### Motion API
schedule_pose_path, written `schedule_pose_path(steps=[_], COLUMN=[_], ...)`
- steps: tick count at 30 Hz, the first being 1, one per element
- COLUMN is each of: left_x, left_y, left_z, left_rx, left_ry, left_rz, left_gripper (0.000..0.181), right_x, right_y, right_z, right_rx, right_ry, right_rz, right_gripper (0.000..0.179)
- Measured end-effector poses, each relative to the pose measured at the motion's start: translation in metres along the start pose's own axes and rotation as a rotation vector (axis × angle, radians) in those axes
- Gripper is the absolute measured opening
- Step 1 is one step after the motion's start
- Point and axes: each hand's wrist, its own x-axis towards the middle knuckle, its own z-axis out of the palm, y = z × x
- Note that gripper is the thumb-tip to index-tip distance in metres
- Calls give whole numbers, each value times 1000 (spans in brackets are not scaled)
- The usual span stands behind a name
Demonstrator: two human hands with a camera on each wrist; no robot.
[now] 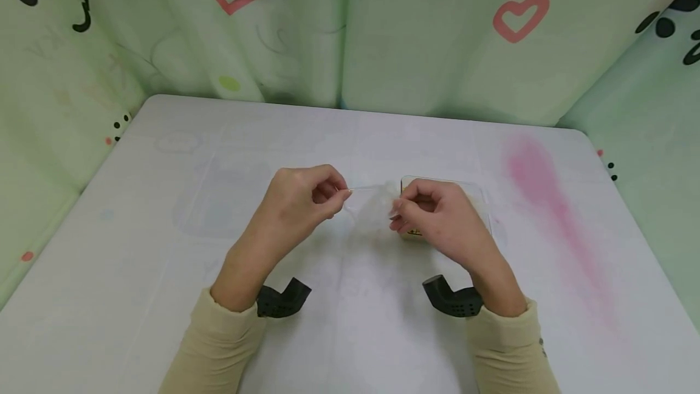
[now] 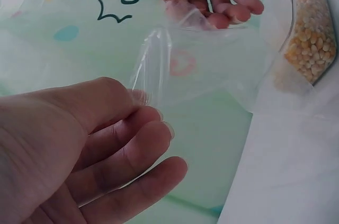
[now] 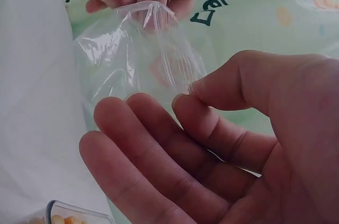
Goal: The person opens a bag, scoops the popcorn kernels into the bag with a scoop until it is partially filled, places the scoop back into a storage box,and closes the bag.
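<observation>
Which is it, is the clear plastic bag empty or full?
Empty: the see-through bag shows nothing inside; the corn kernels sit in the clear container.

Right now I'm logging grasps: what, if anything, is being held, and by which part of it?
A clear plastic bag, pinched near its edge in the grip of the left hand and right hand. Whether that is its open end, I cannot tell.
</observation>
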Motion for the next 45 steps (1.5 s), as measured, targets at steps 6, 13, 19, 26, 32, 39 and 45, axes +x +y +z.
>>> schedule_pose_path(steps=[6, 13, 19, 26, 32, 39, 45], left_x=[-2, -2, -1, 2, 7, 6, 3], left_y=[6, 8, 3, -6, -8, -7, -7], left_z=[0, 7, 12, 28, 43, 41, 35], left_rx=[-28, -92, -69, 35, 59, 52, 76], left_ry=[13, -11, -66, -137, -82, -46, -25], left_rz=[99, 208, 313, 366, 471, 443, 416], left_gripper=[4, 13, 53, 119, 126, 112, 97], right_x=[0, 2, 3, 2, 2, 1, 1], right_y=[0, 1, 2, 1, 0, -1, 0], right_z=[0, 2, 3, 2, 3, 4, 4], right_rx=[12, 65, 72, 89, 126, 148, 142], right_ry=[17, -5, -26, -43, -90, -109, -109], right_rz=[-15, -56, -82, -91, -113, -119, -111], right_gripper=[15, 9, 11, 10, 9, 9, 11])
